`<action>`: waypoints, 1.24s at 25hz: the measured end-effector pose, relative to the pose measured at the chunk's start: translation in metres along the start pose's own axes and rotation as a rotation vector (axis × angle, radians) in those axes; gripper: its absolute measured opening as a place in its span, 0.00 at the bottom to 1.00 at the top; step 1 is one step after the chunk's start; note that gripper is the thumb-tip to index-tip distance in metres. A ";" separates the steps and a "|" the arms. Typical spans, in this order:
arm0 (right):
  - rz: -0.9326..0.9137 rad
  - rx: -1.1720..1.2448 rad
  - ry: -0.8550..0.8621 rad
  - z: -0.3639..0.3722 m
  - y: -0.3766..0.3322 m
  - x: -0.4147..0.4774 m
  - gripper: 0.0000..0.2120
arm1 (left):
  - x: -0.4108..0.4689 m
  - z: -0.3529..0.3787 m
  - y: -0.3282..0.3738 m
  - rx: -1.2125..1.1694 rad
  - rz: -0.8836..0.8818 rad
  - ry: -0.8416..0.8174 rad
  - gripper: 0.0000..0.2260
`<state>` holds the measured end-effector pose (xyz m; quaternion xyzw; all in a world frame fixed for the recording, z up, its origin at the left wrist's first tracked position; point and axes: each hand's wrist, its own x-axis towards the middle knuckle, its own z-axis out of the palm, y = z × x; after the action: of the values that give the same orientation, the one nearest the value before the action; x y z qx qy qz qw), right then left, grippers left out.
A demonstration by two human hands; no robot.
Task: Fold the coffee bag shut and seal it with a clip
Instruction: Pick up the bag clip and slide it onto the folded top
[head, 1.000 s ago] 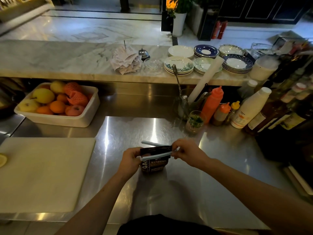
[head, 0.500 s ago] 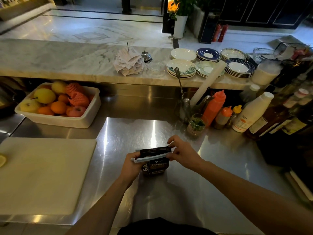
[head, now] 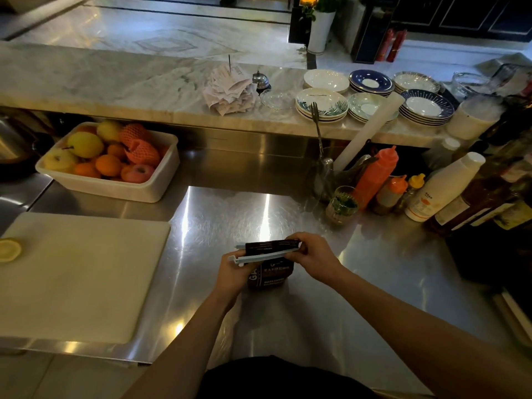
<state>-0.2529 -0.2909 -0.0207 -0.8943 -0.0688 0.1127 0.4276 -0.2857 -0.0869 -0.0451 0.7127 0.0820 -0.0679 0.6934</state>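
Clip (head: 260, 257) now seemingly across bag (head: 269, 276)

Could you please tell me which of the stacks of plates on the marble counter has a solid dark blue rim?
The dark-blue-rimmed stack with white centres, in the back row between the plain white plates and the pale patterned stack; the others have leaf, striped or pale rims.

Coffee bag (head: 269, 273): small, dark brown pouch with pale printed lettering on its front face. It stands upright on the steel bench (head: 374, 269), near the front edge and roughly central. Top portion is folded over into a flat band. Clip (head: 260, 256): long, slim, pale blue-grey bar type. It lies horizontally across the bag just below the folded band, its left end projecting past the bag's side. Whether it is fully latched cannot be determined.
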 end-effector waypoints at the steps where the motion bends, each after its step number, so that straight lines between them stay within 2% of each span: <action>1: -0.001 -0.004 0.012 0.001 0.000 0.001 0.08 | -0.001 -0.002 0.000 0.006 -0.019 0.007 0.13; 4: -0.013 -0.046 0.037 0.004 0.001 0.003 0.07 | -0.005 -0.016 0.004 0.095 -0.004 -0.034 0.28; 9: -0.026 -0.140 0.045 0.006 -0.001 0.002 0.08 | 0.002 -0.036 0.022 0.444 0.174 -0.049 0.15; 11: -0.019 -0.177 0.046 0.005 -0.002 0.001 0.08 | 0.008 -0.042 0.027 0.531 0.203 -0.125 0.13; 15: -0.064 -0.284 0.052 -0.001 -0.004 0.000 0.08 | 0.013 -0.049 0.032 0.595 0.243 -0.256 0.10; 22: -0.131 -0.365 0.030 -0.005 -0.009 0.004 0.08 | 0.014 -0.046 0.028 0.561 0.252 -0.192 0.04; 27: -0.355 -0.673 -0.153 -0.011 -0.043 0.008 0.14 | 0.020 -0.048 0.026 0.625 0.276 -0.213 0.06; 31: -0.362 -0.778 -0.326 0.022 -0.080 0.022 0.11 | 0.022 -0.049 0.021 0.660 0.288 -0.208 0.08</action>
<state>-0.2396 -0.2194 0.0246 -0.9325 -0.3274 0.1414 0.0563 -0.2606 -0.0377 -0.0274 0.8913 -0.1162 -0.0642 0.4336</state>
